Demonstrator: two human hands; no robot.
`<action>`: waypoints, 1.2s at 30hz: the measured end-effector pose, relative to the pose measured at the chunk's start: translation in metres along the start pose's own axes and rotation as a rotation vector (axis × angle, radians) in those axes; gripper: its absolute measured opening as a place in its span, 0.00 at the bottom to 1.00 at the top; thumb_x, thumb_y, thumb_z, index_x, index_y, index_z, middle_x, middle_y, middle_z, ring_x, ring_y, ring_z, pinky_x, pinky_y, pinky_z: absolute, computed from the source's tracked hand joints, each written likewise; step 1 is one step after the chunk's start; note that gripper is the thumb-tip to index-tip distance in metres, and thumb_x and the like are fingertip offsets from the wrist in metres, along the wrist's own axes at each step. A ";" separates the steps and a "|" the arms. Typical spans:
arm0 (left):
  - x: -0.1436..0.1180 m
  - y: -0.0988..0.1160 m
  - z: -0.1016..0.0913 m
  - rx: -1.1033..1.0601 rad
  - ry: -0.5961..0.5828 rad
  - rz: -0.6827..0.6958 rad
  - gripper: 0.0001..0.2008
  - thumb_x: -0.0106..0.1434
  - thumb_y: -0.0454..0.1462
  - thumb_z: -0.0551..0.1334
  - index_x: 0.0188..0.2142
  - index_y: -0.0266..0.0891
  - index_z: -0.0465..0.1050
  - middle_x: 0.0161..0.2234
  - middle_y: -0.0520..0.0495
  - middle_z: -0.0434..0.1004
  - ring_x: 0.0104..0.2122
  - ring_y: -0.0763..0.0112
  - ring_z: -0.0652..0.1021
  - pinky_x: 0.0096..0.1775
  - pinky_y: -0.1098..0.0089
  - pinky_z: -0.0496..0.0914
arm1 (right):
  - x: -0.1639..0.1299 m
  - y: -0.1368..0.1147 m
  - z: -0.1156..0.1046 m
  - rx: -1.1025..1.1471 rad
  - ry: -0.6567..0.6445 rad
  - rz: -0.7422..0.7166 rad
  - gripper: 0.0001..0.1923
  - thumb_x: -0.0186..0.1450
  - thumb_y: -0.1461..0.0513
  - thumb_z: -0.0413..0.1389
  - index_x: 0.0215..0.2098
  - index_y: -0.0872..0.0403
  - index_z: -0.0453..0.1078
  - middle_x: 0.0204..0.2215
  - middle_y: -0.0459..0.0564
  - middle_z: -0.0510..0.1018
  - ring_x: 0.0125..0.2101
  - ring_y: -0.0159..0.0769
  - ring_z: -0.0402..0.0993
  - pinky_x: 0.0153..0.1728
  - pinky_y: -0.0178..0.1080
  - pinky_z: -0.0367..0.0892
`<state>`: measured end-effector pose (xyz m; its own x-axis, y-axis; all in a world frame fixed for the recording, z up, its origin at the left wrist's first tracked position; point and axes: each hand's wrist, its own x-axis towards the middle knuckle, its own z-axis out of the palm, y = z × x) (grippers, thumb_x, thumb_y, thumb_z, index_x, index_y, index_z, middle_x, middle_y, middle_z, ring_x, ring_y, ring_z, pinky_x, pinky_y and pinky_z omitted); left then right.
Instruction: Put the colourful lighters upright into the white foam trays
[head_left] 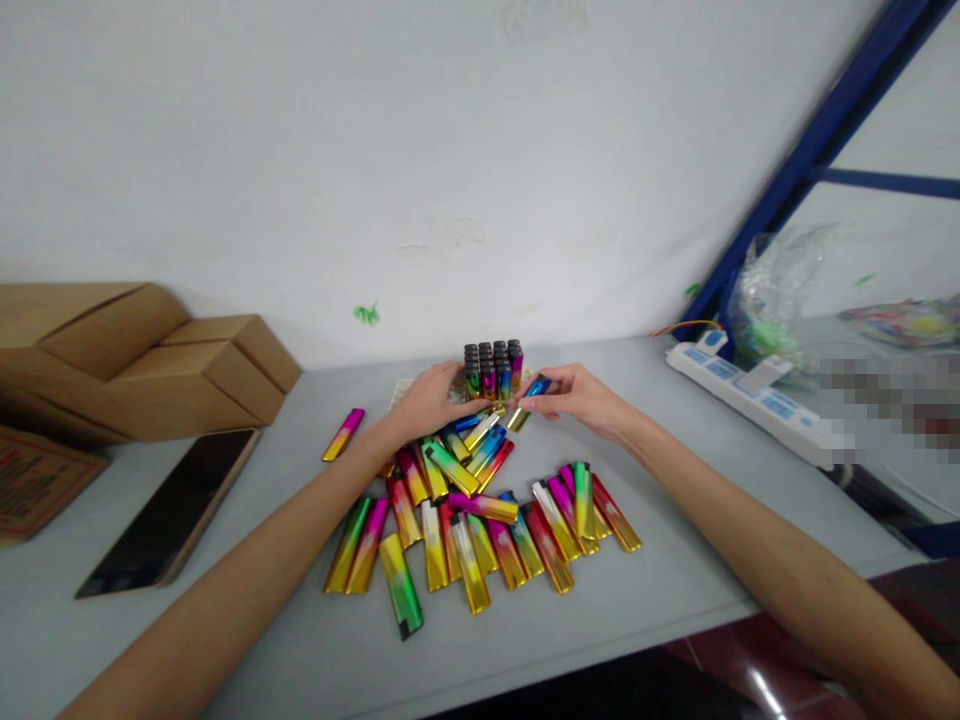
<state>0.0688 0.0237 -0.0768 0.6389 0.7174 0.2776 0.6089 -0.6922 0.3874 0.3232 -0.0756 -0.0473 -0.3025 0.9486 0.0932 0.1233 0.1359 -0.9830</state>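
Upright lighters [489,378] with black tops stand packed in rows near the wall, coloured metallic below. My left hand [429,402] is against the left side of this block, its thumb reaching across the front and its fingertips partly hidden. Just to the right, my right hand [574,402] pinches a blue-and-gold lighter [529,402], tilted, between thumb and fingers. Many loose metallic lighters [472,545] in gold with red, green, pink, blue or silver lie spread in front of both hands. One pink-and-gold lighter [344,434] lies apart, left of my left forearm.
At the left are brown cardboard boxes [202,375] and a dark-screened phone [172,510] lying on the grey table [585,640]. A white power strip [750,395] with plugs runs along the right side. Beyond it are a clear plastic bag [780,290] and a blue frame [814,165].
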 end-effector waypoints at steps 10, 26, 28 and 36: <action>0.000 -0.001 0.000 -0.016 0.007 0.017 0.34 0.62 0.62 0.62 0.53 0.37 0.72 0.54 0.35 0.77 0.53 0.46 0.77 0.56 0.52 0.70 | -0.002 -0.003 0.004 0.048 -0.070 -0.021 0.21 0.71 0.45 0.56 0.43 0.54 0.76 0.31 0.48 0.79 0.33 0.34 0.74 0.37 0.38 0.69; -0.001 0.000 0.000 0.006 0.004 0.018 0.35 0.63 0.61 0.62 0.54 0.34 0.71 0.54 0.34 0.77 0.53 0.46 0.77 0.56 0.53 0.70 | -0.003 -0.005 0.010 -0.459 0.153 -0.138 0.25 0.70 0.45 0.51 0.24 0.53 0.59 0.22 0.41 0.54 0.25 0.28 0.50 0.26 0.35 0.48; -0.001 0.000 0.000 0.013 0.002 0.019 0.36 0.63 0.61 0.62 0.55 0.33 0.70 0.55 0.33 0.77 0.54 0.46 0.77 0.57 0.53 0.69 | -0.003 -0.004 0.008 -0.504 0.154 -0.128 0.23 0.69 0.47 0.50 0.25 0.54 0.61 0.23 0.41 0.54 0.25 0.29 0.50 0.27 0.35 0.48; 0.000 0.000 0.000 0.008 0.004 0.017 0.35 0.63 0.61 0.62 0.55 0.35 0.71 0.55 0.34 0.77 0.54 0.47 0.77 0.57 0.53 0.69 | -0.001 -0.002 0.006 -0.524 0.149 -0.108 0.20 0.68 0.48 0.49 0.25 0.54 0.61 0.23 0.41 0.54 0.25 0.29 0.51 0.27 0.35 0.49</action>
<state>0.0687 0.0237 -0.0774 0.6475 0.7058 0.2873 0.6019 -0.7049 0.3752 0.3172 -0.0789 -0.0464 -0.2075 0.9463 0.2480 0.5638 0.3229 -0.7602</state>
